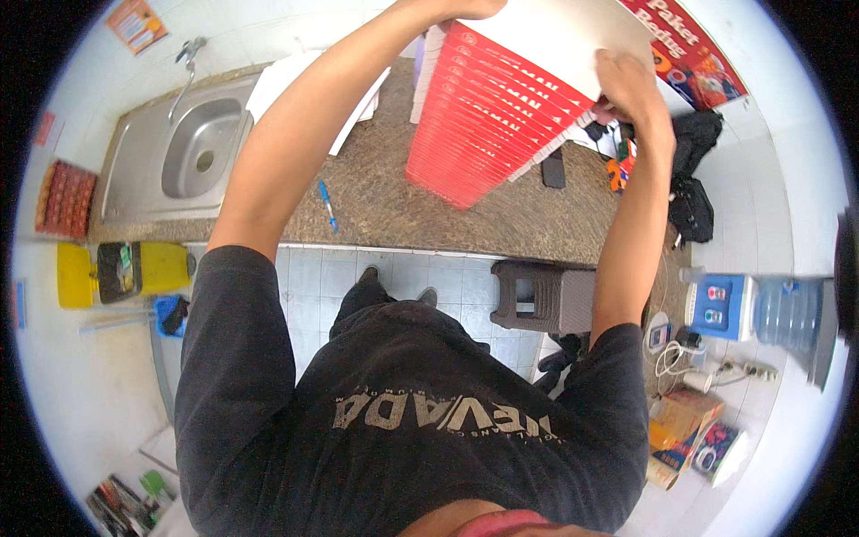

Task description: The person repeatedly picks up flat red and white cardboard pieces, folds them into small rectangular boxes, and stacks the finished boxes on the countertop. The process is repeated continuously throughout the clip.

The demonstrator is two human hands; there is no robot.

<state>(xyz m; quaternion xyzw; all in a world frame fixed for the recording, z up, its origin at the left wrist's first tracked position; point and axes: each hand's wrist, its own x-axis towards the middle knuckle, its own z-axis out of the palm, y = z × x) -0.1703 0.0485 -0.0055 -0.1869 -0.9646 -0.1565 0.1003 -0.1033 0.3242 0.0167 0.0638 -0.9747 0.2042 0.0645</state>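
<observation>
A tall stack of red-sided cardboard boxes (501, 116) with pale tops stands on the stone counter (376, 197) in front of me. My right hand (631, 85) is at the right edge of the topmost box (555, 36), its fingers bent over the rim and slightly blurred. At the stack's far left corner is my left hand (479, 7), cut off by the picture's upper edge, so its fingers are hidden. Beside the stack on the right lies a dark phone (554, 168). White sheets (358, 125) lie under my left forearm, near a blue pen (328, 207).
A steel sink (204, 148) with a tap is set in the counter at left. Below the counter stands a dark plastic stool (546, 295). Black bags (693, 179) lie at the right, above a water dispenser (720, 306). A yellow bin (134, 271) is at far left.
</observation>
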